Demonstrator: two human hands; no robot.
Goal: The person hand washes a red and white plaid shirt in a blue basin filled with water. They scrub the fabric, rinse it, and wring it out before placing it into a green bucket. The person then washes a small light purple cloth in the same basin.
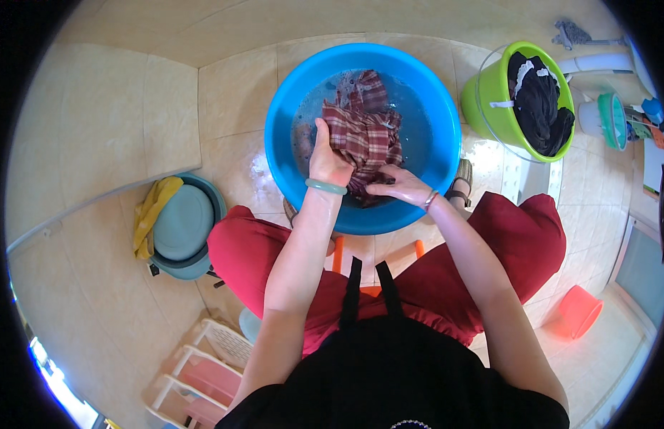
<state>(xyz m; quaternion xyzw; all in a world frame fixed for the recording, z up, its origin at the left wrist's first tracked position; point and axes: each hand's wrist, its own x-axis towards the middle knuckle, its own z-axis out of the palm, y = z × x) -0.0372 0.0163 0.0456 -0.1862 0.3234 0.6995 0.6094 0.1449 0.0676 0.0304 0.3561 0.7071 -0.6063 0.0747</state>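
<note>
A blue plastic basin (277,171) of sudsy water stands in front of me between my feet. A wet maroon-and-white plaid cloth (364,136) is bunched up in it, its far end trailing in the water. My left hand (330,163), with a pale green bangle at the wrist, holds the cloth's left side; its thumb side points up and the other fingers are hidden by the fabric. Lower on the right side, my right hand (403,187) grips a fold of the same cloth between thumb and fingers, close to the basin's near wall.
A lime-green bucket (482,107) of dark clothes stands right of the basin. On the left is a stack of teal basins (182,222) with a yellow cloth (153,214). A pink bucket (581,312) sits at right, a white rack (192,365) at lower left. Orange stool legs (338,255) show below me.
</note>
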